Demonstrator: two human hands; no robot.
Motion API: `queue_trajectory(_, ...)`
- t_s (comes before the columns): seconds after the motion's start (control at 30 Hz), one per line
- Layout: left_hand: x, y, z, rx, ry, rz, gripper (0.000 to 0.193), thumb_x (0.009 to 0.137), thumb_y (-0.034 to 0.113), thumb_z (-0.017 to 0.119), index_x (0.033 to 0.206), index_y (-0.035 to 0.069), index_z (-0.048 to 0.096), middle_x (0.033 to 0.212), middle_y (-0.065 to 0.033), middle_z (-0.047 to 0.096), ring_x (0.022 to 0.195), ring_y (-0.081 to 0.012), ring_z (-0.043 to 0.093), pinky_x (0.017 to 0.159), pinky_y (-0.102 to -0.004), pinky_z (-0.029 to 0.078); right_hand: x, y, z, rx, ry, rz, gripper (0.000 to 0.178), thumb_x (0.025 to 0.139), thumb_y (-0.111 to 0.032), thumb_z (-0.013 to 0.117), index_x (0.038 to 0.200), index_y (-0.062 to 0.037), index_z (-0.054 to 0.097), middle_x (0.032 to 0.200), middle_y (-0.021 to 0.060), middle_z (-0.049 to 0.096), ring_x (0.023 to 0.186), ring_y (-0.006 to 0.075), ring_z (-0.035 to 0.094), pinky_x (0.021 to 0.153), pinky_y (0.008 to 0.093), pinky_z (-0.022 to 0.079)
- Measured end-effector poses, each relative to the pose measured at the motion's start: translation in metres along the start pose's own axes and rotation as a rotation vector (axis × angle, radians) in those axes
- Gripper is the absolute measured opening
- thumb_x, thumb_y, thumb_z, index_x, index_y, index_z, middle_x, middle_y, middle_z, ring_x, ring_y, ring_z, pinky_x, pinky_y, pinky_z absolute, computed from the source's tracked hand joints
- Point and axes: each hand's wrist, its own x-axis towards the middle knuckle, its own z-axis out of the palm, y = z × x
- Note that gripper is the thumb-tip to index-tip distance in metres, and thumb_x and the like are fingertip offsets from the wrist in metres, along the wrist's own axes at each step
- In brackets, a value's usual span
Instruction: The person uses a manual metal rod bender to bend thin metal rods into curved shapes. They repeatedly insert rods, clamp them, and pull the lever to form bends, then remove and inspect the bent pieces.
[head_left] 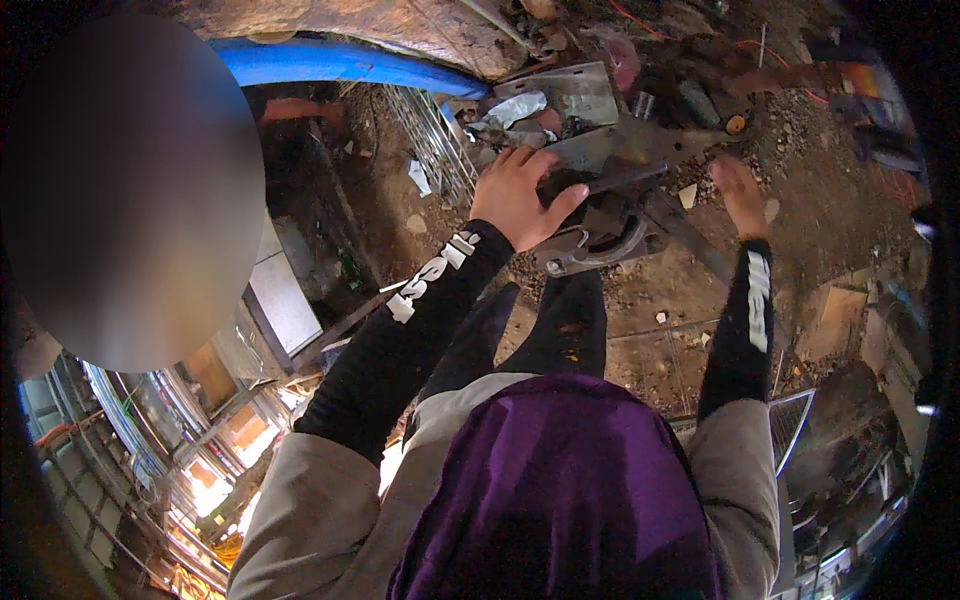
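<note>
My left hand (522, 198) is spread above a dark metal tool with a curved, arc-shaped part (615, 240), its thumb pointing right. Its fingers reach toward the tool's far side, and I cannot tell whether they touch it. A straight metal bar (630, 178) lies across the tool, right of that thumb. Off to the right, my right hand (740, 195) is held above the dirt with nothing visible in it; its fingers are loosely extended and slightly blurred. A pale flat chip (688, 196) lies between this hand and the tool.
Beyond the tool sits a metal tray-like piece (590, 95) with crumpled wrapping (515, 108). A bundle of thin metal rods (425, 135) lies left, below a blue pipe (350, 68). A roll-like orange-brown disc (736, 124) rests at far right. Stones and scraps litter the dirt floor (640, 370).
</note>
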Motion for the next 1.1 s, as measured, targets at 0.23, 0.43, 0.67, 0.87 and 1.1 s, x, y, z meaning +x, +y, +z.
queue_trajectory(0.23,0.004,-0.009,0.007,-0.084,-0.078,-0.046,0.06,0.084,0.057,0.072,0.106,0.002,0.066,0.093,-0.0118,0.063,0.095,-0.0333,0.06,0.086,-0.0462,0.048,-0.162,0.087,-0.052,-0.648,-0.104,0.281,0.074,0.068,-0.061,0.084,0.116,-0.0063,0.069,0.113,0.0169,0.072,0.108,0.0352,0.068,0.091,0.0461,0.053)
queue_trajectory(0.43,0.005,-0.016,0.007,-0.091,-0.109,-0.036,0.063,0.085,0.06,0.07,0.103,0.0,0.066,0.09,-0.0122,0.064,0.093,-0.0327,0.06,0.082,-0.0454,0.049,-0.218,0.073,-0.011,-0.785,0.026,0.353,0.062,0.069,-0.059,0.083,0.101,-0.0078,0.069,0.098,0.017,0.072,0.095,0.0363,0.07,0.081,0.0474,0.056)
queue_trajectory(0.67,0.01,-0.015,0.004,-0.007,-0.121,-0.024,0.073,0.078,0.071,0.071,0.102,0.002,0.067,0.098,-0.0139,0.068,0.096,-0.0353,0.064,0.083,-0.0463,0.052,-0.251,0.082,-0.028,-1.013,0.11,0.349,0.061,0.077,-0.045,0.08,0.125,-0.0116,0.063,0.111,0.0165,0.07,0.104,0.0374,0.068,0.091,0.0473,0.054)
queue_trajectory(0.87,0.022,-0.009,0.025,0.028,0.01,0.044,0.071,0.079,0.068,0.072,0.089,-0.001,0.061,0.079,-0.0135,0.062,0.075,-0.0334,0.061,0.071,-0.0432,0.049,-0.288,0.186,-0.026,-1.02,0.476,0.692,0.038,0.082,-0.021,0.071,0.119,-0.014,0.066,0.114,0.0161,0.071,0.106,0.0386,0.067,0.096,0.0497,0.051)
queue_trajectory(1.1,0.018,-0.011,0.011,-0.04,-0.084,-0.036,0.074,0.078,0.071,0.071,0.099,-0.001,0.063,0.093,-0.0177,0.067,0.087,-0.0353,0.065,0.08,-0.0451,0.051,-0.325,0.158,0.023,-0.837,0.606,0.722,0.038,0.078,-0.019,0.074,0.115,-0.0177,0.066,0.118,0.0108,0.068,0.12,0.0338,0.059,0.1,0.052,0.047)
